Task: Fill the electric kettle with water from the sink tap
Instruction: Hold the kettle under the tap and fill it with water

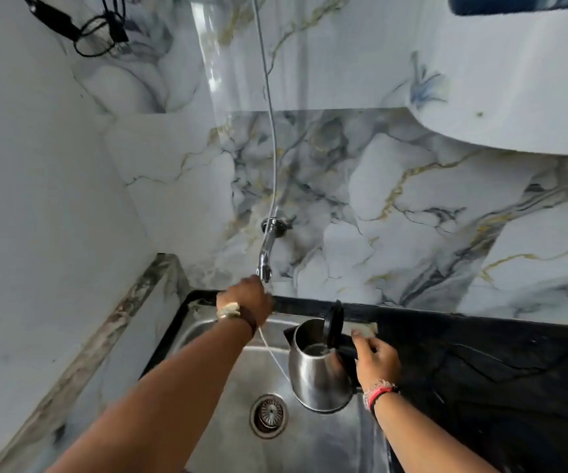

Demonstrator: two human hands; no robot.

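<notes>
A steel electric kettle hangs over the right side of the steel sink, its black lid flipped up. My right hand grips its black handle. A chrome tap juts from the marble wall above the sink. My left hand is closed around the tap's lower end. A thin stream of water runs from below my left hand down past the kettle's left side into the sink. Some water shines inside the kettle.
The sink drain lies below the kettle. A black counter extends to the right. A thin hose hangs down the wall to the tap. A white appliance overhangs at upper right; black cables hang at upper left.
</notes>
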